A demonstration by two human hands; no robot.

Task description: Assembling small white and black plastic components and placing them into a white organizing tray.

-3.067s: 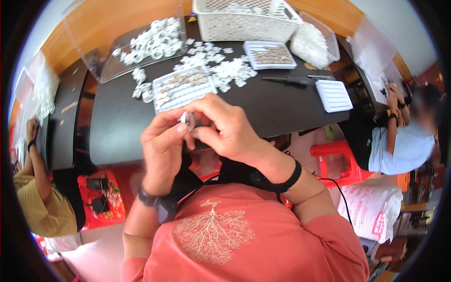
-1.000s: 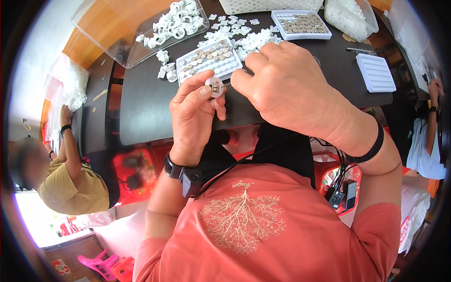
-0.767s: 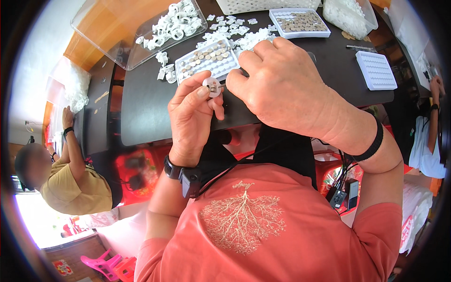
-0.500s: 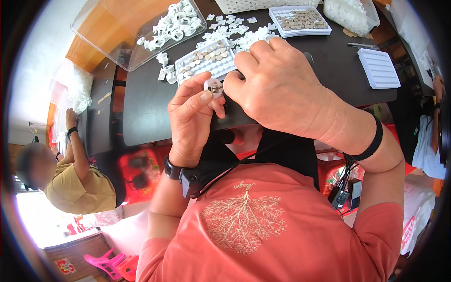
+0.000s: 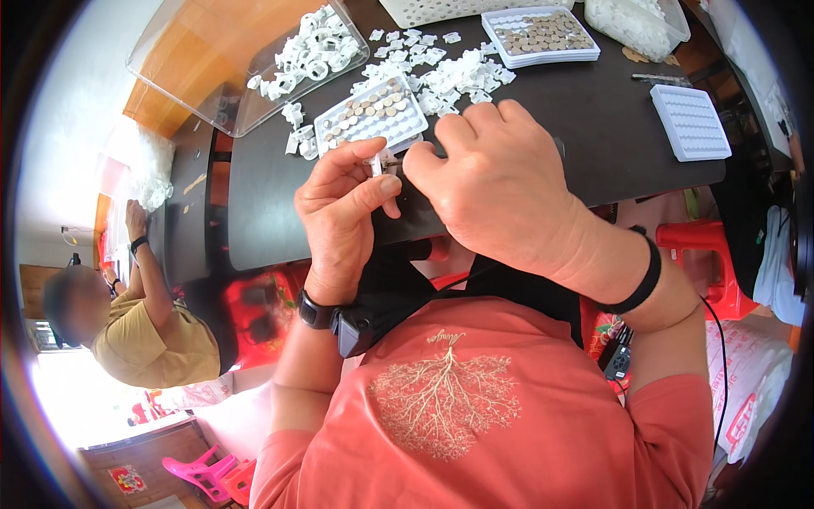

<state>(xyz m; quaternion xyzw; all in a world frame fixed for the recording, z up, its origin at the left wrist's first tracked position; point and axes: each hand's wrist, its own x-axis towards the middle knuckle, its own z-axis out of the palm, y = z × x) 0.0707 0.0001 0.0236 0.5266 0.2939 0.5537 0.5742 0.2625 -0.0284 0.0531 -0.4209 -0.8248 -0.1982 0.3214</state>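
Left hand (image 5: 339,204): you pinch a small white plastic piece (image 5: 377,164) between thumb and fingers, closed snugly, the piece turned nearly edge-on. It sits above the near edge of the dark table (image 5: 288,212), just in front of a pale tray (image 5: 409,121) in the view. Right hand (image 5: 504,182): your fingers are curled tight, back of the hand upward, around a thin dark shaft (image 5: 396,165); only its end shows, pointing at the piece. Cannot tell whether the two touch; most of the shaft is hidden by your fist.

Round metal discs (image 5: 373,106) lie in rows in the pale tray, part of it unfilled. Loose white parts (image 5: 462,83) are heaped just beyond it. Farther right, a tray stack (image 5: 551,59) carries more discs; a separate pale tray (image 5: 691,123) lies near the table's right end. White ring-shaped parts (image 5: 320,47) pile up in a clear bin (image 5: 240,133), far left.
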